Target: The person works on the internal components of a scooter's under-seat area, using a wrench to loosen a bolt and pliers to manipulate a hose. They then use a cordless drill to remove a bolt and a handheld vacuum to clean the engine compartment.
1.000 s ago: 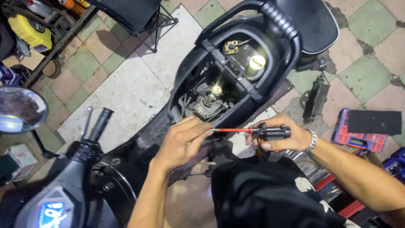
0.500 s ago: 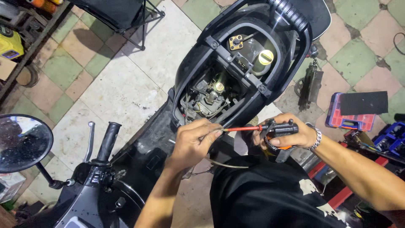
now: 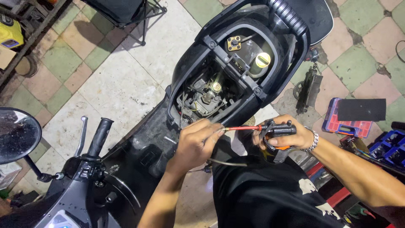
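Black handlebar grip (image 3: pixel 100 136) and round mirror (image 3: pixel 17 134) sit leftmost. Beside the scooter's open engine bay (image 3: pixel 211 95), the left hand (image 3: pixel 195 143) pinches a thin red nozzle tube (image 3: pixel 244 127); the right hand (image 3: pixel 287 136) is wrapped tight around the black spray can (image 3: pixel 276 143).

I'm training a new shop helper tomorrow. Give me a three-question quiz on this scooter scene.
1. True or false: the right hand grips a black spray can with a red straw.
2. Multiple choice: the left hand pinches what? A) the straw's tip B) the mirror C) the brake lever
3. Fill in: the scooter has its engine bay ____ (open or covered).

Key: 1 true. 2 A: the fingers close at the straw's far end, just below the engine bay. 3 open: the engine parts and a yellow cap show.
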